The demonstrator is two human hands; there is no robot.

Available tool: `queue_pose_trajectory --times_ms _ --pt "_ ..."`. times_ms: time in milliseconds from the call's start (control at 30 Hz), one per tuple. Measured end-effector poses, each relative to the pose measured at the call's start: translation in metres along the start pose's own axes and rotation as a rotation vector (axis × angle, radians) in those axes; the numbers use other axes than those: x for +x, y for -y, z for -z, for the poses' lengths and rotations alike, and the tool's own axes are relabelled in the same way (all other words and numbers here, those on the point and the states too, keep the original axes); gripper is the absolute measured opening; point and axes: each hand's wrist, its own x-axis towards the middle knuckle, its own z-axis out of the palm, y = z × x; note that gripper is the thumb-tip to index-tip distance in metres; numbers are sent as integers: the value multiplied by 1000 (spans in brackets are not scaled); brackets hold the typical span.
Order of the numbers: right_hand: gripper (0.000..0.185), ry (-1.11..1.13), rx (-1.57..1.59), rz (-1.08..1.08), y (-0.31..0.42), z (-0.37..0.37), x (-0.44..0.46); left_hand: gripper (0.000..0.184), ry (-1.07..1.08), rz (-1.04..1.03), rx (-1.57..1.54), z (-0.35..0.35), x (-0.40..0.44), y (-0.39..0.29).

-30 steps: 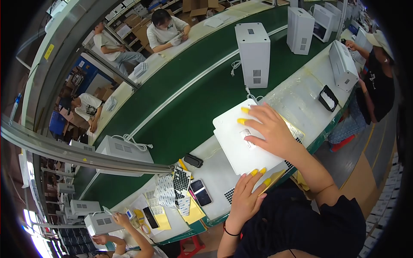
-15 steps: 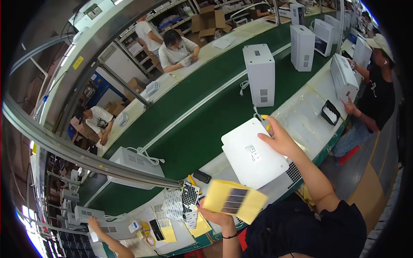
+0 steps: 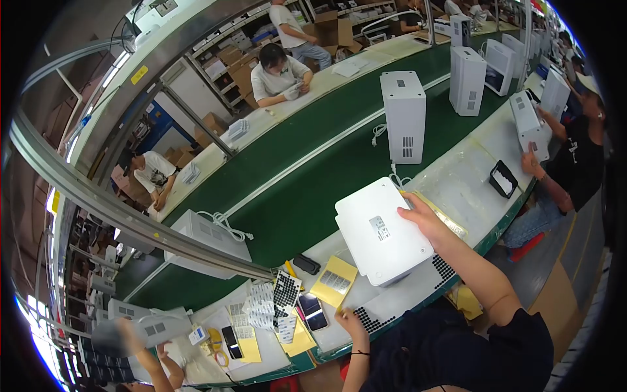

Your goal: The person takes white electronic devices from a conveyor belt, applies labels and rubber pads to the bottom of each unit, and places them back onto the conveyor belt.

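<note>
My right hand [image 3: 421,219] grips the upper right edge of a white boxy appliance [image 3: 362,228]. The appliance is tilted over the bench, and a flat face with a small printed label [image 3: 379,228] shows. Down by the bench's front edge is my left hand [image 3: 353,325], its fingers curled together; what they hold, if anything, is too small to make out. Just above those fingertips lies a yellow sheet of grey labels [image 3: 336,281]. A sheet of black round pads [image 3: 375,321] is beside the hand, partly covered by my body.
A phone [image 3: 313,311], a dotted pad sheet [image 3: 287,292] and a black case [image 3: 305,264] lie left on the bench. White appliances stand on the green conveyor [image 3: 294,196]. A black tray [image 3: 502,179] is at right. Co-workers sit across and alongside; a metal post crosses the left.
The yellow label sheet has left my left hand and now lies on the bench. That hand has moved down beside the black pads. My right hand still holds the appliance.
</note>
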Motion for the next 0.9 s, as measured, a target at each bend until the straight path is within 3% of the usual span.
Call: queue_pose_trajectory --times_ms 33,133,267,367,500,567,800,833,900 --pt "53 -4 10 0 1 -9 -1 35 196 -279 338 6 0 2" --pt "51 -9 4 6 1 -32 0 36 548 -940 863 13 -10 -1" --pt "52 14 -75 17 -9 -39 13 38 646 -1081 986 20 -6 25" --pt "53 -5 -94 -1 -10 -38 18 37 744 -837 1182 25 -9 12" --pt "52 -8 -163 -10 -13 -30 26 38 580 -1031 965 34 -9 23" --pt "47 -11 -220 20 -16 -26 21 40 479 -1002 994 39 -8 21" --pt "32 -315 315 155 -65 6 -6 39 462 -1027 1031 31 7 15" --pt "28 -448 308 166 -78 10 -8 38 482 -1020 1044 30 11 14" --pt "29 -491 280 85 -111 32 -14 38 521 -1034 1051 29 15 12"
